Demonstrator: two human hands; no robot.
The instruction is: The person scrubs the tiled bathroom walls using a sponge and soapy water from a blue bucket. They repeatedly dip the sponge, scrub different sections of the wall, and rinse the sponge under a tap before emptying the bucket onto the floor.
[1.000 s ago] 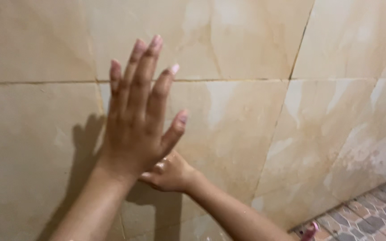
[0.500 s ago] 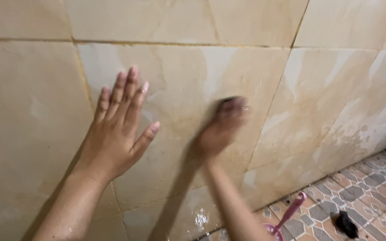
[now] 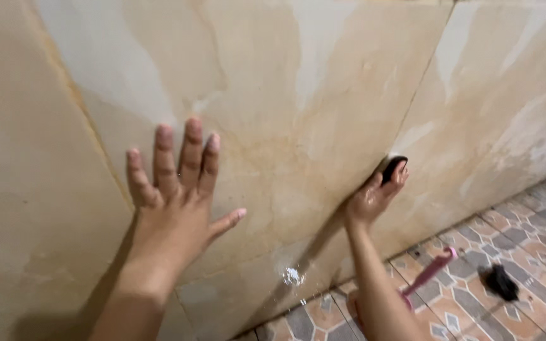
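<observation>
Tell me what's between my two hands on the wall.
Head view: only bare wet tile lies between the left hand and right hand.

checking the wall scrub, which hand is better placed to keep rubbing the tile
Right. The right hand presses a small dark scrubber against the tile wall; the left hand lies flat and empty on it.

Beige marbled wall tiles [image 3: 323, 95], black scrubber [image 3: 392, 169], pink handle [image 3: 433, 270].
</observation>
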